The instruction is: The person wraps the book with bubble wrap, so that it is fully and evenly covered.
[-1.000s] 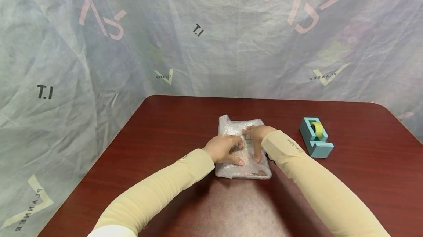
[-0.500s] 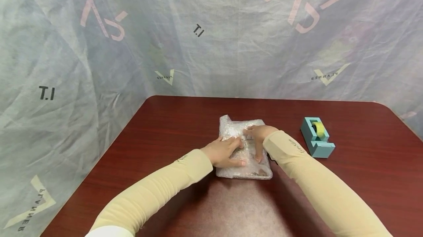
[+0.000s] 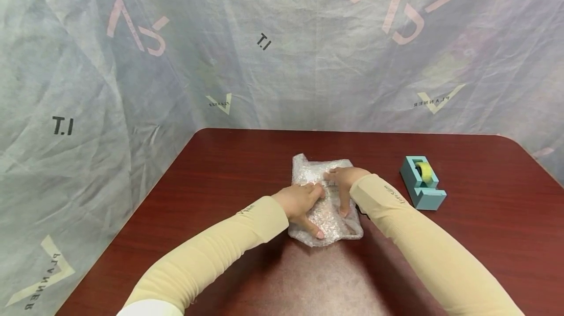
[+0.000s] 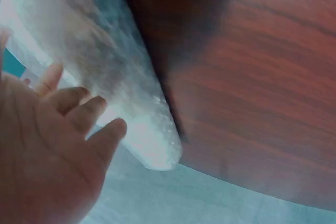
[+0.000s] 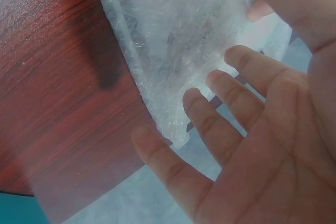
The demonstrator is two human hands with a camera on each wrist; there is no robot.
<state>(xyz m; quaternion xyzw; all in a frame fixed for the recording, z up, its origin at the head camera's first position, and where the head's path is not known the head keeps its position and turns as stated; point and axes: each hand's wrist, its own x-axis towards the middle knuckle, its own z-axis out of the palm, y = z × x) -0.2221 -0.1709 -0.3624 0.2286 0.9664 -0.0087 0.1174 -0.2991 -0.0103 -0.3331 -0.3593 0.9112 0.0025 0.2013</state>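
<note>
A flat package in clear bubble wrap (image 3: 329, 224) lies at the middle of the table, partly covered by both hands. My left hand (image 3: 300, 201) rests on its left half, fingers extended and the thumb spread down to the near edge. On the right half lies my right hand (image 3: 348, 179), fingers pointing inward and thumb reaching toward me. The left wrist view shows one long side of the wrapped package (image 4: 131, 85) beside my loosely bent fingers. In the right wrist view, spread fingers (image 5: 202, 116) overlap a corner of the wrap. What lies inside the wrap is blurred.
A light blue tape dispenser (image 3: 422, 193) with a roll of yellow tape (image 3: 425, 172) stands right of the package. Dark red wood table (image 3: 229, 174) surrounds it. A grey printed cloth (image 3: 282, 81) hangs behind the table and along its left side.
My left thumb has slid toward the near edge and its fingers have straightened from a curl. The wrap's near edge now bulges toward me. The right hand stays nearly still.
</note>
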